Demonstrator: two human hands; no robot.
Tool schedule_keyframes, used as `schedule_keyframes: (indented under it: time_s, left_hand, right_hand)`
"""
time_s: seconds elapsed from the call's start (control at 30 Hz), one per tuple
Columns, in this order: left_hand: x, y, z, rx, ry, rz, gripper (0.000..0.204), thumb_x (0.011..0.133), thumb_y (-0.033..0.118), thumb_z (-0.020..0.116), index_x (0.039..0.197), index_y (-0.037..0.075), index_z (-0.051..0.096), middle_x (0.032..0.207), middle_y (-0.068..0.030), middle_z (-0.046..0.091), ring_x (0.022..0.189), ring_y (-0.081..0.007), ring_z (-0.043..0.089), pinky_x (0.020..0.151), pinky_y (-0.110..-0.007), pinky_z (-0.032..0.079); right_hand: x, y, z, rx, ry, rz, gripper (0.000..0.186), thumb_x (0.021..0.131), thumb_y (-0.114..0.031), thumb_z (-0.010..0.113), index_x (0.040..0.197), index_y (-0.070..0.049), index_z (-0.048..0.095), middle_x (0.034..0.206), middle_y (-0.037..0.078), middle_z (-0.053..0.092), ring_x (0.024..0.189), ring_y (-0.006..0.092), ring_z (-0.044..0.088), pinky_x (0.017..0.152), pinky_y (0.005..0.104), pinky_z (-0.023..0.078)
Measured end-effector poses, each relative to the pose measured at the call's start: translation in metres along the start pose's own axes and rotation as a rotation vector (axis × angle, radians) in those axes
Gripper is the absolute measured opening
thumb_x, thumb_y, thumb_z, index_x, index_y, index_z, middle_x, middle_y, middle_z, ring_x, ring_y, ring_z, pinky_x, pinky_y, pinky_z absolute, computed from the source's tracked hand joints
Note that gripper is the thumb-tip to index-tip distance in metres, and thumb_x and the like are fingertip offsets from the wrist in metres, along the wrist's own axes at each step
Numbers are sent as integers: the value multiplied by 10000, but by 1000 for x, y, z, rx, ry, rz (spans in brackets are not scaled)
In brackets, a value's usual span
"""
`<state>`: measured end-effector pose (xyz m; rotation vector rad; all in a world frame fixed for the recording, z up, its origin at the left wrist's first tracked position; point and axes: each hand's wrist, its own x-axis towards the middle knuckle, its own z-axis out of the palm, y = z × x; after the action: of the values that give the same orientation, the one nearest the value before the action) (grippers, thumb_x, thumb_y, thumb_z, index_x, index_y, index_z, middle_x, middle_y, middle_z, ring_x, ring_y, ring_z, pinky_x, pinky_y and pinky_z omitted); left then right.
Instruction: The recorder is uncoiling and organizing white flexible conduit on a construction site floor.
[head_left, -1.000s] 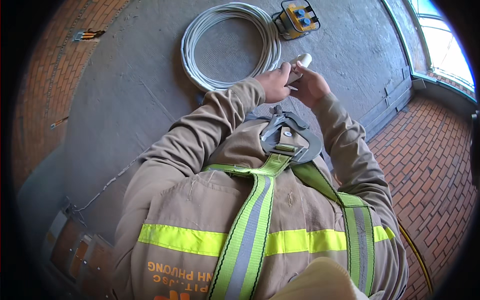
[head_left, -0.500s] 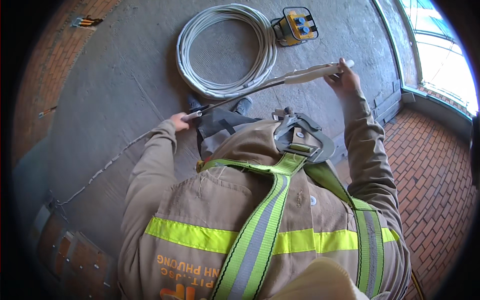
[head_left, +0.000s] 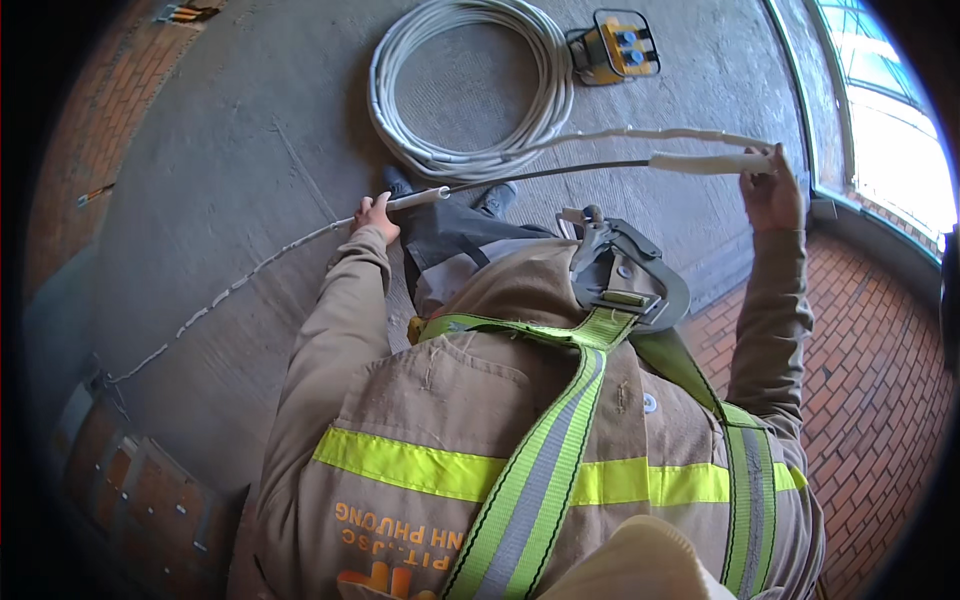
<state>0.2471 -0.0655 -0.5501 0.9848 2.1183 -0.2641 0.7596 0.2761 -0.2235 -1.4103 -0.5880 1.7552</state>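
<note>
My left hand (head_left: 375,215) is closed around a short white sleeve (head_left: 420,198) whose open end points right. Out of that end runs a thin dark cable (head_left: 560,173), bare across the middle. Further right it enters a thicker white sleeve (head_left: 705,163). My right hand (head_left: 773,195) grips the far end of this thicker sleeve, fingers curled round it at arm's length. From near my right hand a white wrapped line (head_left: 640,133) bows back to the large white coil (head_left: 385,95) on the floor. Another wrapped length (head_left: 250,272) trails from my left hand toward the lower left.
A yellow power box (head_left: 625,55) in a black tube frame stands right of the coil. My shoes (head_left: 495,200) are just below the coil. Brick paving (head_left: 860,330) lies at right, and a brick wall (head_left: 125,120) at left. A large metal hook (head_left: 635,270) hangs at my chest.
My right hand has moved right, and the thicker sleeve now lies straighter. The wrapped line has spread apart from the dark cable. My left hand keeps its grip; the whole view has shifted slightly.
</note>
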Motion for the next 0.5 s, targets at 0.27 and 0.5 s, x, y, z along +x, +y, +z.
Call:
schedule_keyframes:
  time_s: [0.27,0.5]
  left_hand:
    - [31,-29,-33,104,-207,178,274,774,305,754,989,152,682,1139,-130,632,1141,-351,579,937,-441,489]
    - [45,-166,-45,-446,426,272,263,837,286,738,786,67,601,700,-87,629,630,-278,592,591,-376,472]
  right_hand:
    - [-33,-33,-1,13,114,7,269,999,-271,563,1122,-32,543,1014,108,630,942,198,641,685,302,600]
    - [-97,8,8,100,24,-46,309,989,-193,560,1216,7,496,1000,99,641,809,187,654,706,306,609]
